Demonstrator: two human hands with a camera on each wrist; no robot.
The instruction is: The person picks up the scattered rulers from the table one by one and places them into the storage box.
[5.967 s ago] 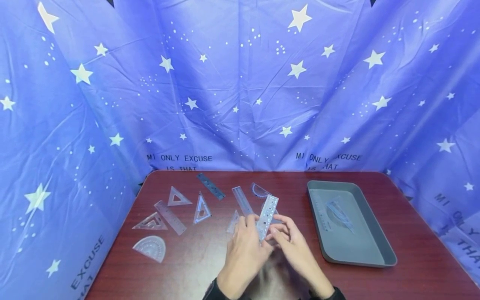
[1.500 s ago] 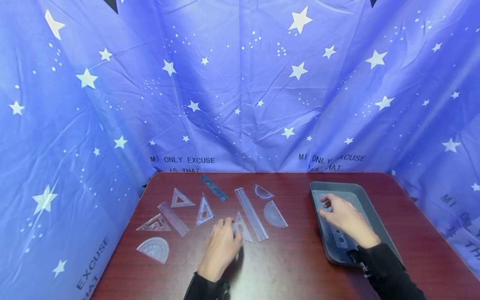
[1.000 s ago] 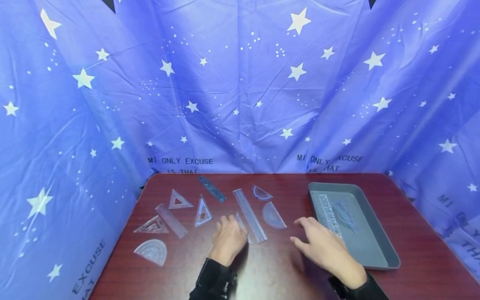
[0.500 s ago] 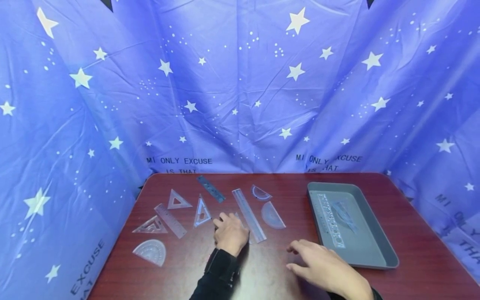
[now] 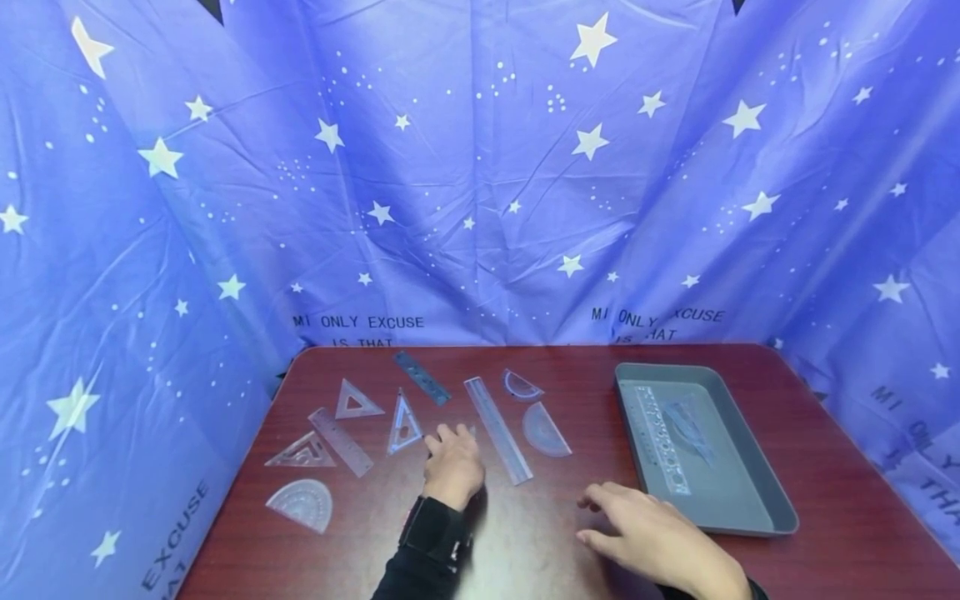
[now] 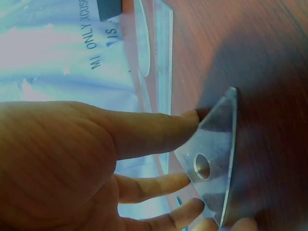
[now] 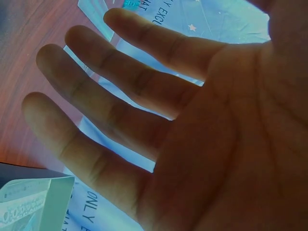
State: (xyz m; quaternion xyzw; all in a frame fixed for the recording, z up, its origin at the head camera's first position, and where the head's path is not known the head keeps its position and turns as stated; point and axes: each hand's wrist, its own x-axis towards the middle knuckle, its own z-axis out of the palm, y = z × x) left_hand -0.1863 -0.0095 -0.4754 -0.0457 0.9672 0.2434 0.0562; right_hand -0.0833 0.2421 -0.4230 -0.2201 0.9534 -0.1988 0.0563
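Note:
My left hand is low over the middle of the table. In the left wrist view, its thumb and fingers grip the edges of a clear set square with a hole in it. The head view hides most of that set square under the hand. Just right of it lies a long clear ruler, and left of it a blue-tinted set square. Near the tray my right hand hovers with relaxed, spread fingers and nothing in them, as the right wrist view shows.
A grey tray at the right holds a holed ruler and other clear pieces. Two protractors lie right of the long ruler. Several set squares, rulers and another protractor are spread over the table's left side.
The holed ruler both hands held earlier now lies in the tray. My right hand has come back from the tray. My left hand has taken the set square and shifted it slightly left.

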